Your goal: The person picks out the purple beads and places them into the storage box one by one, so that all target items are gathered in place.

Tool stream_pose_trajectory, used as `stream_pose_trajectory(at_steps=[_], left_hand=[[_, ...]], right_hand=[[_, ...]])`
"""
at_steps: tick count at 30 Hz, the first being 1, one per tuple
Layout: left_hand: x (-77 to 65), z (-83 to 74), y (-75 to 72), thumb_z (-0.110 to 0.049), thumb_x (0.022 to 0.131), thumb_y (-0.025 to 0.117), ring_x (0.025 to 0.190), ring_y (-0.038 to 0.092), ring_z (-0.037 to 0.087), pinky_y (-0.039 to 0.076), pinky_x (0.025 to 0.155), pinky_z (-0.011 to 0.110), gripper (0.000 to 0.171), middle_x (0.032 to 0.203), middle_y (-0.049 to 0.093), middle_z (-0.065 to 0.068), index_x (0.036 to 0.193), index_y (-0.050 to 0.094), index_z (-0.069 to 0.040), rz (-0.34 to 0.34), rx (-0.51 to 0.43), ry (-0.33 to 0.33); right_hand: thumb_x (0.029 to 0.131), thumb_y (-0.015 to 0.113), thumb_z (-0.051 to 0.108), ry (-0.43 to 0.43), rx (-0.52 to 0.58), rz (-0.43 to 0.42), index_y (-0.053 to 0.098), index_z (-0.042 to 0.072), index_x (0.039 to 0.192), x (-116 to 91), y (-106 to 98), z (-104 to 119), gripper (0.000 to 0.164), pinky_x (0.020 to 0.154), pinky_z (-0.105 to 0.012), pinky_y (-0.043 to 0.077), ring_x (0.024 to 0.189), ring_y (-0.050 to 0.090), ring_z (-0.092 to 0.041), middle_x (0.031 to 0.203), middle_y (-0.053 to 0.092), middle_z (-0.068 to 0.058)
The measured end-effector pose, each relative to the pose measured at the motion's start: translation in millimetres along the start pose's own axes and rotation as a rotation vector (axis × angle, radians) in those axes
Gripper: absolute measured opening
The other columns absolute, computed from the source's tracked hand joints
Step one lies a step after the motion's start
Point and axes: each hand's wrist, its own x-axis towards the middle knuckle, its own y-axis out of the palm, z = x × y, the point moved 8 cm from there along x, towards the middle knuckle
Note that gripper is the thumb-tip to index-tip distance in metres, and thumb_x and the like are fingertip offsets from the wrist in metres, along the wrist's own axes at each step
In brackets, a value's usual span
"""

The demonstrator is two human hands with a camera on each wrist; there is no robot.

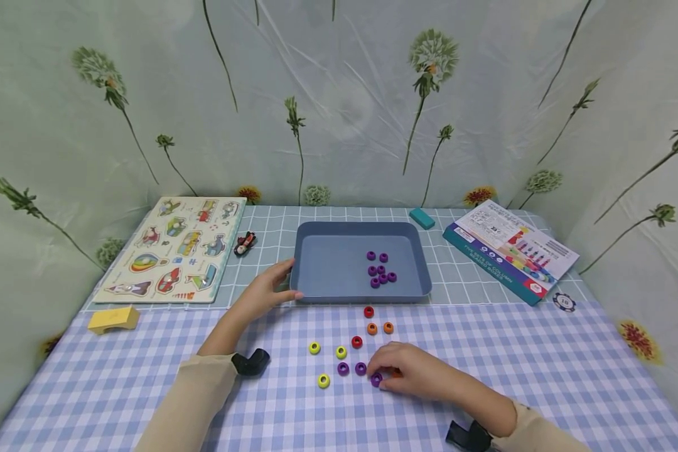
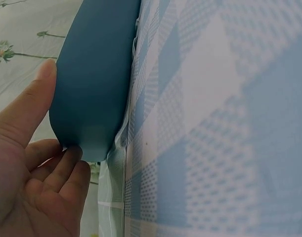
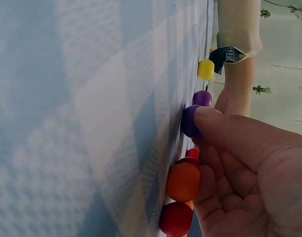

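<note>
My right hand (image 1: 420, 371) is low over the checked cloth and pinches a purple bead (image 3: 190, 121) between thumb and fingers. Two more purple beads lie just left of it, and an orange bead (image 3: 183, 182) and a red bead (image 3: 176, 219) show close by in the right wrist view. Yellow beads (image 1: 324, 381) are scattered further left. My left hand (image 1: 268, 290) holds the blue-grey tray (image 1: 328, 300) at its left end, thumb at the near corner and fingers along the side. Several purple beads (image 1: 381, 270) sit inside the tray, toward its right.
A picture puzzle board (image 1: 172, 251) and a small toy figure (image 1: 245, 243) are left of the tray; a yellow arch block (image 1: 113, 319) is nearer. On the right lie a boxed bead set (image 1: 511, 248), a teal block (image 1: 422, 218) and a round chip (image 1: 564, 302).
</note>
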Motion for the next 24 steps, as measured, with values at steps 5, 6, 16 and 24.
stream_pose_trajectory(at_steps=[5,6,16,24], left_hand=[[-0.1,0.6,0.3,-0.038,0.065,0.065,0.117,0.028,0.024,0.028,0.095,0.031,0.083,0.131,0.025,0.012,0.13,0.025,-0.005,0.002,-0.008,-0.004],[-0.2,0.9,0.4,-0.038,0.065,0.064,0.117,0.028,0.024,0.028,0.095,0.031,0.083,0.131,0.025,0.012,0.13,0.025,-0.006,0.002,-0.01,-0.006],[0.7,1.2,0.9,-0.035,0.066,0.065,0.116,0.029,0.024,0.028,0.095,0.031,0.081,0.131,0.026,0.012,0.13,0.025,-0.005,0.003,-0.02,0.001],[0.1,0.3,0.2,-0.038,0.065,0.065,0.117,0.028,0.023,0.028,0.095,0.031,0.084,0.131,0.026,0.012,0.13,0.025,-0.005,0.0,-0.01,0.006]], right_hand=[[0.077,0.059,0.019,0.0,0.037,-0.03,0.06,0.023,0.092,0.8,-3.0,1.5,0.015,0.073,-0.02,0.043,0.082,0.047,-0.001,0.09,0.053,0.015],[0.077,0.059,0.018,0.0,0.061,-0.045,0.06,0.022,0.091,0.9,-4.7,1.3,0.015,0.071,-0.019,0.044,0.08,0.048,-0.002,0.089,0.053,0.015],[0.075,0.06,0.011,0.013,0.294,-0.271,0.06,0.009,0.093,9.3,-55.0,-10.6,0.018,0.071,-0.026,0.047,0.081,0.049,-0.01,0.092,0.054,0.006],[0.077,0.058,0.011,0.143,0.37,-0.53,0.059,0.004,0.096,29.4,-105.0,-69.9,0.021,0.07,-0.023,0.047,0.08,0.05,-0.016,0.095,0.054,-0.004]])
